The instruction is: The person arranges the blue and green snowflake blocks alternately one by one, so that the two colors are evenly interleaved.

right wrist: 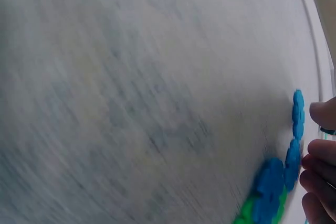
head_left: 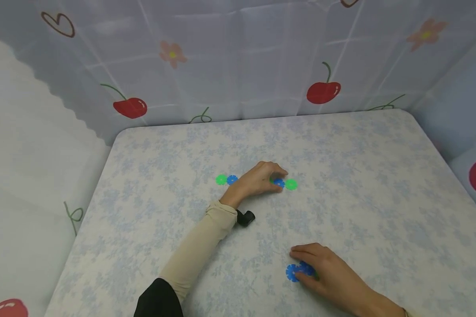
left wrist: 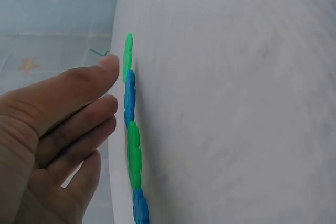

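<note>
My left hand [head_left: 259, 179] hovers over a row of flat, notched plastic discs on the table, thumb and fingers spread. The row alternates a green disc [head_left: 221, 179] and a blue disc [head_left: 232, 179] on the left, with a blue disc [head_left: 279, 182] and a green disc [head_left: 291, 184] on the right; the hand hides its middle. In the left wrist view a gap shows between the fingers and the linked green disc [left wrist: 134, 156]. Lower right, my right hand [head_left: 329, 275] lies loosely over several blue discs [head_left: 291, 273]. The right wrist view shows a green disc [right wrist: 244, 213] beneath one blue disc [right wrist: 269, 192].
A pale floral cloth covers the table [head_left: 162, 176]. Behind it hangs a white curtain [head_left: 238, 57] printed with cherries and flowers, with more fabric at both sides. A small black device [head_left: 246, 219] sits by the left sleeve's cuff.
</note>
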A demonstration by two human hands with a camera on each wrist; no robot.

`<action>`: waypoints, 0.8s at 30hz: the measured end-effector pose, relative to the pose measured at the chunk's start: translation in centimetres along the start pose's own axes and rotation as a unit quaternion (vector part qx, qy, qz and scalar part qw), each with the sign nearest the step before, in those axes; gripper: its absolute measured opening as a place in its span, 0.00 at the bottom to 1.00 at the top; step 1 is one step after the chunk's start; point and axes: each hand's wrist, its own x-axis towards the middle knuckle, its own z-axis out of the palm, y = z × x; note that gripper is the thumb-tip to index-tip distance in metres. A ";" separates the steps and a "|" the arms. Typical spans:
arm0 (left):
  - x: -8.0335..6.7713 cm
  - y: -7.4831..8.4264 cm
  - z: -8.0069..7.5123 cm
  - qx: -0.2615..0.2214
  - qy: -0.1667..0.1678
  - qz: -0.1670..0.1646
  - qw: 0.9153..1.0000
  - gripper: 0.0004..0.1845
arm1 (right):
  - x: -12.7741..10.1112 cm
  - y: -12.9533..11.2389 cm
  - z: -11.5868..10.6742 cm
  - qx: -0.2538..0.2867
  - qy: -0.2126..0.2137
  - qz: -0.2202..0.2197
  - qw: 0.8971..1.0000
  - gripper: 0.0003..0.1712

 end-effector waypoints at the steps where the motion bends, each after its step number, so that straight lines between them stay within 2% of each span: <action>1: 0.0 0.1 0.1 0.003 0.005 0.002 1.000 0.24 | -0.1 -0.1 0.1 -0.005 0.004 -0.017 1.000 0.25; 5: 0.4 0.5 0.5 -0.002 0.013 0.008 1.000 0.25 | -0.4 -0.3 0.5 -0.031 0.021 -0.078 0.996 0.25; 10: 1.0 0.9 1.2 -0.008 0.007 0.017 1.000 0.25 | -0.5 -0.5 0.9 -0.040 0.056 -0.123 0.990 0.22; 16: 1.2 1.2 1.5 0.012 -0.002 0.019 1.000 0.24 | -0.3 -0.6 1.2 -0.030 0.078 -0.158 0.984 0.18; 24: 1.3 1.4 1.4 0.012 -0.007 0.020 1.000 0.24 | -0.3 -0.8 1.3 -0.028 0.084 -0.190 0.978 0.21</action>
